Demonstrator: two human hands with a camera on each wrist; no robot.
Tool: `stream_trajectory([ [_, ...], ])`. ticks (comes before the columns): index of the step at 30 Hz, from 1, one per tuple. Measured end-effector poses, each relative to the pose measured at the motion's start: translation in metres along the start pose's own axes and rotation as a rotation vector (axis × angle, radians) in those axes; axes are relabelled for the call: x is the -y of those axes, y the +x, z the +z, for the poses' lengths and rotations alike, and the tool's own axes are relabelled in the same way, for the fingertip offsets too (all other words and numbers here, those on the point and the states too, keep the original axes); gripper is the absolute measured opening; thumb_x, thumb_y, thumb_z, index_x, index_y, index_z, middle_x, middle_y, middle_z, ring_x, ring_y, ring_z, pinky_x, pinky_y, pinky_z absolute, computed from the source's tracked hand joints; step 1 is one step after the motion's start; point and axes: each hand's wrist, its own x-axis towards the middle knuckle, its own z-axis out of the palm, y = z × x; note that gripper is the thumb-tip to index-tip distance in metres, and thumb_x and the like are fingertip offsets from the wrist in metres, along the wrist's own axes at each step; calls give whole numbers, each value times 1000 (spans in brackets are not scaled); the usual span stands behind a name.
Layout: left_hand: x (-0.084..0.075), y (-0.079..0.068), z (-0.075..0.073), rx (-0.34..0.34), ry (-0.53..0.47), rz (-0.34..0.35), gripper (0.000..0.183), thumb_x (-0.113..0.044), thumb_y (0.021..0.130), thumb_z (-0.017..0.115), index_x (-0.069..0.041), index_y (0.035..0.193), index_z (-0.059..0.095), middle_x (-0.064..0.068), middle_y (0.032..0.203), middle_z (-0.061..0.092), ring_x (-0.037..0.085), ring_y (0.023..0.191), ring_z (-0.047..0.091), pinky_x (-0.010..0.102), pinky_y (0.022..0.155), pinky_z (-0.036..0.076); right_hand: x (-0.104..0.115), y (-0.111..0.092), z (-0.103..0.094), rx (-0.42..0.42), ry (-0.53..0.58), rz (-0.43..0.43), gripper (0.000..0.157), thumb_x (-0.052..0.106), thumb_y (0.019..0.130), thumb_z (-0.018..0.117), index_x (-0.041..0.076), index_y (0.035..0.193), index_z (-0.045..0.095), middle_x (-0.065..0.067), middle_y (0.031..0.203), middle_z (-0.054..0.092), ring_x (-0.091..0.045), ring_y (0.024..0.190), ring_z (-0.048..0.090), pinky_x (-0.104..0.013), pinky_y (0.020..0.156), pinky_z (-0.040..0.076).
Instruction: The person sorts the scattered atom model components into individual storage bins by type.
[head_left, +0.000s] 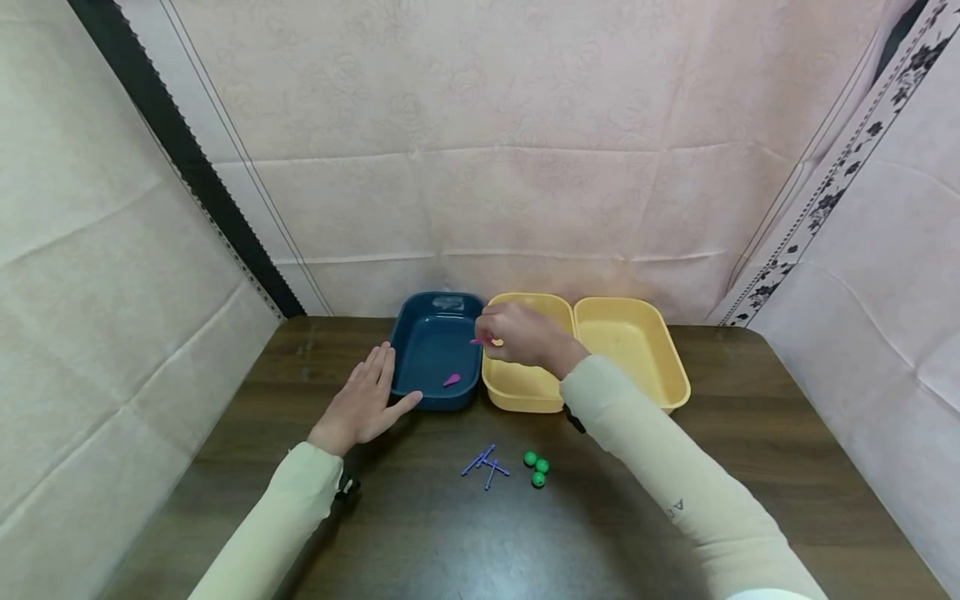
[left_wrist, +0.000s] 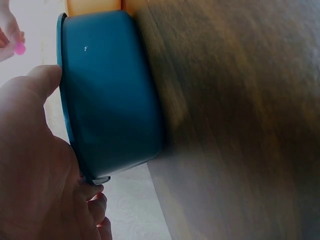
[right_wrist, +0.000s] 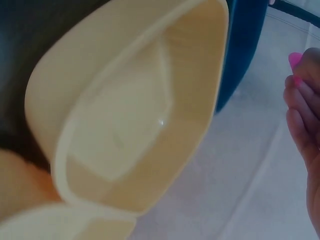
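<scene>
My left hand (head_left: 363,398) rests against the left side of a dark blue bin (head_left: 433,321), its fingers straight and the thumb spread. In the left wrist view that thumb (left_wrist: 47,79) touches the bin's rim. My right hand (head_left: 525,337) is above the side where the blue bin meets a yellow bin (head_left: 525,402). Between its thumb and fingers it pinches a small pink piece (right_wrist: 295,60), partly hidden by the fingers. Another pink teardrop-shaped piece (head_left: 452,380) lies on the blue bin's floor, near its front.
A second yellow bin (head_left: 624,333) stands at the right end of the row. In front of the bins, several blue-violet sticks (head_left: 487,463) lie on the brown table (head_left: 420,542), with three green balls (head_left: 538,480) to their right. Pale cloth (head_left: 480,208) hangs behind.
</scene>
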Motion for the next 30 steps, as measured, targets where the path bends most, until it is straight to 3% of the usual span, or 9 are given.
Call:
stream_trajectory([
  [11,1,0,0,10,12,-3,106,-75,102,38,4,167,12,22,178,9,45,164,11,62,132,18,11,32,38,58,75,74,12,15,100,73,11,109,78,-5,109,75,-15,92,68,-24,87,63],
  [18,0,1,0,16,4,1,104,-71,103,44,3,168,11,22,178,9,43,165,11,60,133,18,16,40,51,90,32,100,16,17,100,73,7,112,78,-8,108,75,-18,94,69,-29,90,64],
  [24,-2,1,-2,30,2,-9,104,-69,103,45,4,167,10,23,177,8,43,165,10,61,133,17,18,36,39,150,24,117,34,25,102,72,6,130,74,-12,126,74,-23,113,72,-33,101,62],
  [30,-3,1,-3,30,4,-11,103,-69,103,46,4,167,10,22,178,7,44,165,10,60,133,17,18,17,11,189,34,68,41,25,101,74,4,137,70,-13,137,72,-26,125,70,-36,106,60],
])
